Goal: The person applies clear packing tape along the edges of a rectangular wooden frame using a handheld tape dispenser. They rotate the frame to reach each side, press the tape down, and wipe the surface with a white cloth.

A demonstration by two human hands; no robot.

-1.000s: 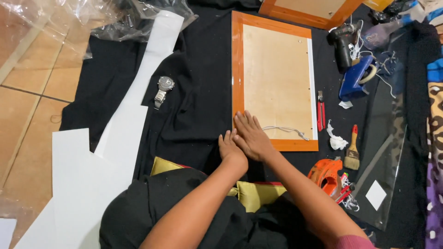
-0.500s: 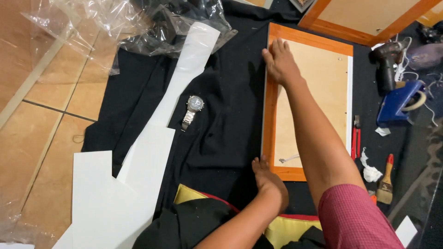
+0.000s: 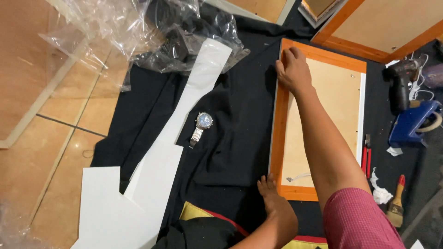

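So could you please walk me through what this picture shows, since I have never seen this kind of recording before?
There is no machine here: a person wears one camera on the head, and it looks down at their own two bare hands. They work over a black cloth spread on a tiled floor. On the cloth lies an orange wooden frame with a pale backing board. The right hand presses on the frame's far left corner; the left hand rests at its near left corner. Neither hand grips anything.

Around it lie a wristwatch, white card offcuts, crumpled clear plastic, red-handled pliers, a small brush, a blue tape dispenser and a dark power tool. More frames lie beyond.
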